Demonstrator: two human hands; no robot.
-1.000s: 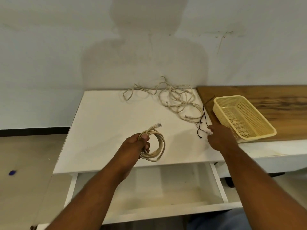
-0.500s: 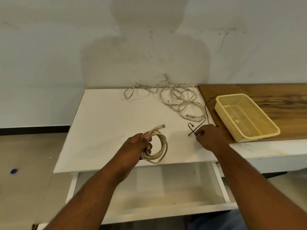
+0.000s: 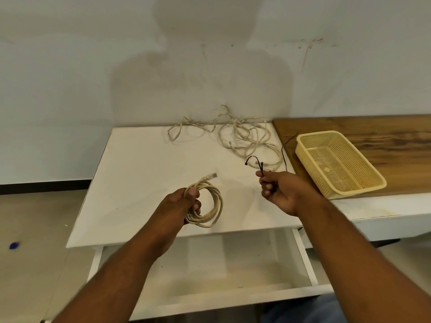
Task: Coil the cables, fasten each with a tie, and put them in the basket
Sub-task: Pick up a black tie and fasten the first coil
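Bare white bench (image 3: 140, 178) lies to the left of, and between, the left hand (image 3: 179, 206), which grips a coiled cable (image 3: 219, 203), and the right hand (image 3: 284, 192), which pinches a black tie (image 3: 261, 169). A loose cable tangle (image 3: 242, 138) fills the back by the wall. The basket (image 3: 317, 134) stands to the right, its mouth open upward. The open drawer (image 3: 221, 299) juts out below the front edge.

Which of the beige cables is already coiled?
The coiled cable gripped in the left hand, wound into neat loops; the loose cable lies tangled at the back of the white table.
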